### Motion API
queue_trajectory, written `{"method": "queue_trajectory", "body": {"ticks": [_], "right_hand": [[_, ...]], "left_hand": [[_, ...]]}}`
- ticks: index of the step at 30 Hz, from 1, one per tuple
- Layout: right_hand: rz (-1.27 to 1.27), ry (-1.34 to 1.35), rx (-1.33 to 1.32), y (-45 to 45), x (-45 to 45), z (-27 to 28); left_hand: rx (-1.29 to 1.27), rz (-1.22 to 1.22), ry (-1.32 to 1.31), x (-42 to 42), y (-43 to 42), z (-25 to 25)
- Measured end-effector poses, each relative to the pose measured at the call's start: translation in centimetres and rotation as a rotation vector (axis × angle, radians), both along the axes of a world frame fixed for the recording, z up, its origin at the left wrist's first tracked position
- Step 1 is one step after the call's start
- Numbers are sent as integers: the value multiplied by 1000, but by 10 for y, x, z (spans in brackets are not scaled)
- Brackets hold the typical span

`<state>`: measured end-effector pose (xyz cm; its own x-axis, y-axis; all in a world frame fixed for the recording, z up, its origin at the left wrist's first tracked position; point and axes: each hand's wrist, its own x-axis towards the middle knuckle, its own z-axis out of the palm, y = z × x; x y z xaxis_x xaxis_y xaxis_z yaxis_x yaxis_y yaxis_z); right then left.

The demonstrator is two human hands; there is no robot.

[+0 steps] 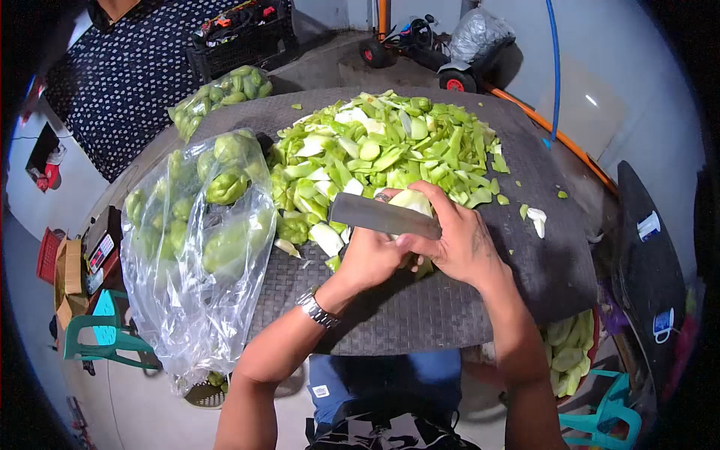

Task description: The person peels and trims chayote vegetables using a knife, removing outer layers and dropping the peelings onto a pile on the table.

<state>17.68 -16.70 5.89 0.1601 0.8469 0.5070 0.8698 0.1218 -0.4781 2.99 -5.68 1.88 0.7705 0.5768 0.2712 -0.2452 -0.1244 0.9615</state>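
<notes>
My right hand (461,236) is closed on a wide-bladed knife (379,216), its blade pointing left across my left hand. The knife's handle is hidden in the palm. Behind the blade sits a pale, peeled chayote (411,201), gripped by my left hand (375,255), whose fingers are partly covered by the blade. A metal watch is on the left wrist. Just beyond both hands lies a large heap of cut green and white chayote pieces (390,146). Left of the heap, a clear plastic bag (217,300) holds several whole chayotes (227,186).
A dark woven-surface table (540,262) carries everything. Another bag of green produce (221,96) lies at the far left edge. Scraps (536,221) are scattered on the right. Below right is a container of green pieces (568,356). Teal stools (109,330) stand on the floor.
</notes>
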Motion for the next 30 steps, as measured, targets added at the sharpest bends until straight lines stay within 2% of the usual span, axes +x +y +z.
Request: {"method": "queue_trajectory", "body": {"ticks": [1, 4, 8, 10, 11, 12, 13, 17, 20, 24, 28, 29, 30], "right_hand": [[2, -6, 4, 3, 2, -1], [13, 16, -18, 11, 7, -9], [47, 143, -90, 19, 10, -13], [-8, 199, -202, 24, 13, -9], [-38, 228, -260, 25, 15, -9], [-50, 276, -196, 29, 21, -12], [-73, 358, -283, 30, 27, -5], [-244, 363, -403, 39, 45, 3], [-455, 251, -302, 47, 47, -17], [-474, 643, -362, 45, 35, -15], [-103, 770, -472, 31, 21, -5], [19, 842, -587, 31, 20, -2], [99, 823, -542, 32, 17, -6]], "left_hand": [[-90, -28, -6, 1, 1, 0], [-101, -37, 35, -3, 6, -8], [-193, -175, 184, -10, 11, 6], [-176, -224, 205, -7, 17, 3], [-214, -235, 215, -9, 18, 4], [-251, -249, 223, -12, 18, 11], [-290, -263, 233, -15, 19, 15], [-522, -224, 246, -19, 34, 17], [-421, -172, 228, -18, 39, 9], [-328, -106, 278, -22, 49, 7], [-285, -115, 275, -24, 54, 10], [-267, -124, 252, -24, 54, 9], [-217, -114, 271, -24, 53, 15]]}}
